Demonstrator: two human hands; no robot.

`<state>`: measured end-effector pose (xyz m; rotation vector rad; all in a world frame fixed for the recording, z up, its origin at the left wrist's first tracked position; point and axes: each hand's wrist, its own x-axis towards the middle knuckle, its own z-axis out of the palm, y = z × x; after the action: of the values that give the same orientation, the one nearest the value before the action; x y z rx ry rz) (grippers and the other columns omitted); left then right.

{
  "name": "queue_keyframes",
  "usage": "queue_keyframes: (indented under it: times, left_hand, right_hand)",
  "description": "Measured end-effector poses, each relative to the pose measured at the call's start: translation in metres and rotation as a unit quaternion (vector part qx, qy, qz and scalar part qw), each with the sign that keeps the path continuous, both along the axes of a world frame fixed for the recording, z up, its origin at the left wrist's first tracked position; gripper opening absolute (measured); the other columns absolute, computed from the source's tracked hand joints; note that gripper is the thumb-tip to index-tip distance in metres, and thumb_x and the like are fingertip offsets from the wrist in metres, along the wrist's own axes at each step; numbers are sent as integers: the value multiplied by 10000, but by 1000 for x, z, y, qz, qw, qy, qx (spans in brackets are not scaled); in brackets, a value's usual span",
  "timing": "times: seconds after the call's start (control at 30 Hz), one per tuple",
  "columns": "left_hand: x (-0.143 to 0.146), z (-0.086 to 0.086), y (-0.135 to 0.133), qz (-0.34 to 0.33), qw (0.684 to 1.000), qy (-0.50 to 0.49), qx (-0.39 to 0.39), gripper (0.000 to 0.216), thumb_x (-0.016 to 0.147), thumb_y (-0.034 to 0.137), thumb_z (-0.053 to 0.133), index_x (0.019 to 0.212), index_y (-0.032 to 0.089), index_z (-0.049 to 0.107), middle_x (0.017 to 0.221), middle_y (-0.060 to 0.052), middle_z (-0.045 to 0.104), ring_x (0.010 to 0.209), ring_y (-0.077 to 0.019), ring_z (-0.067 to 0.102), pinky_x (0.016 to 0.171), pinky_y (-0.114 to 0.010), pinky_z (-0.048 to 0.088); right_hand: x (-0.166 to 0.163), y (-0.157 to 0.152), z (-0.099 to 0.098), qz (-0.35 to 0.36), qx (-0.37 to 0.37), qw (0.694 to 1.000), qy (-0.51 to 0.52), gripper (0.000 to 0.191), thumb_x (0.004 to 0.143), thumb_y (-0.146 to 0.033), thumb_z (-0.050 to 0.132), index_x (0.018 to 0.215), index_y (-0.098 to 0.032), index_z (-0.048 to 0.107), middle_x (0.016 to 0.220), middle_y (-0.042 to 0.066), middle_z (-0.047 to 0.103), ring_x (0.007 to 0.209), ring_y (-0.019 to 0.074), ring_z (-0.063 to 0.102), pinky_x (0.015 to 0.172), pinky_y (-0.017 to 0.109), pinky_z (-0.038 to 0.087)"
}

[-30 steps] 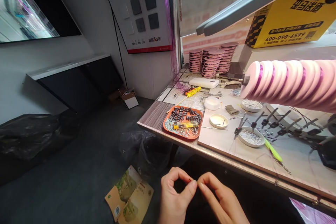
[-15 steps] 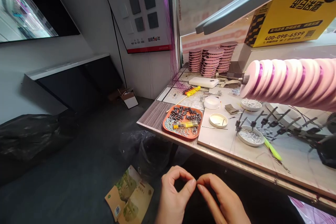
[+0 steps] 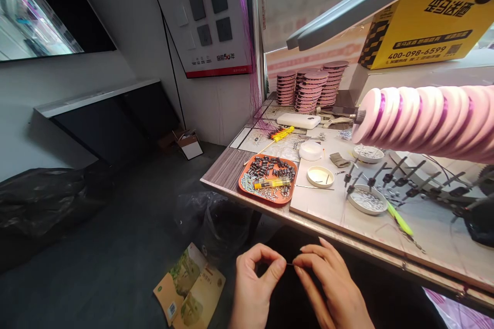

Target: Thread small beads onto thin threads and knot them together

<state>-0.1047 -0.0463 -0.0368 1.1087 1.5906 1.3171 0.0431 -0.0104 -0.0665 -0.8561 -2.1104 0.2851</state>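
Observation:
In front of the table edge, my left hand (image 3: 258,284) pinches thumb and forefinger on one end of a thin line (image 3: 289,264). Facing it, my right hand (image 3: 329,281) pinches the same line a short way off, its other fingers partly raised. Only the short stretch between the fingertips shows; the rest is too fine to make out. On the table beyond, an orange tray (image 3: 245,191) holds dark beads, small metal parts and a yellow-labelled tube (image 3: 272,183).
White dishes with small pale parts (image 3: 368,199) stand right of the tray, near a row of black clips on rods (image 3: 401,182). A roll of pink discs (image 3: 420,118) overhangs the table. More pink spools (image 3: 311,90) are stacked behind. A lamp arm (image 3: 358,7) crosses above.
My right hand has drawn slightly right, away from my left, so a short bit of line shows between them. Its outer fingers have lifted.

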Motion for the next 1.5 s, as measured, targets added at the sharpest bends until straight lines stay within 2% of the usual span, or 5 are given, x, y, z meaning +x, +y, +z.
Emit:
queue_keyframes:
  times: [0.6, 0.77, 1.07, 1.23, 1.5]
  left_hand:
    - [5, 4, 2, 6, 999, 36, 35, 203, 714, 288, 670, 571, 151, 627, 586, -18, 605, 601, -156, 549, 617, -258, 441]
    - [5, 7, 0, 19, 996, 67, 60, 213, 696, 284, 684, 534, 157, 633, 558, -20, 599, 572, -156, 547, 581, -253, 436]
    - [0, 7, 1, -46, 999, 17, 2, 182, 654, 318, 732, 615, 149, 676, 614, -31, 633, 623, -171, 568, 627, -262, 445]
    - [-10, 18, -2, -84, 989, 105, 62, 153, 649, 269, 733, 759, 173, 687, 762, -50, 645, 767, -212, 599, 716, -292, 451]
    - [-10, 19, -3, -92, 967, 223, 78, 224, 838, 289, 535, 648, 175, 572, 705, -45, 594, 723, -191, 563, 663, -288, 424]
  right_hand:
    - [-4, -3, 4, 33, -23, 999, 19, 76, 860, -143, 473, 899, -198, 508, 734, 18, 579, 691, 161, 614, 852, 431, 509]
    - [-7, -2, 10, 25, 4, 999, 34, 94, 840, -157, 480, 925, -191, 502, 704, 19, 582, 647, 171, 608, 787, 450, 530]
    - [2, 1, 9, 42, -23, 999, 26, 75, 854, -163, 500, 907, -213, 517, 722, 4, 590, 673, 155, 608, 841, 411, 501]
    - [4, 1, 9, 37, -50, 998, 23, 67, 868, -192, 488, 908, -223, 531, 739, 9, 600, 688, 159, 611, 847, 414, 504]
    - [0, 0, 8, 29, -26, 999, 17, 51, 857, -195, 497, 898, -212, 522, 728, 11, 602, 667, 160, 610, 835, 422, 507]
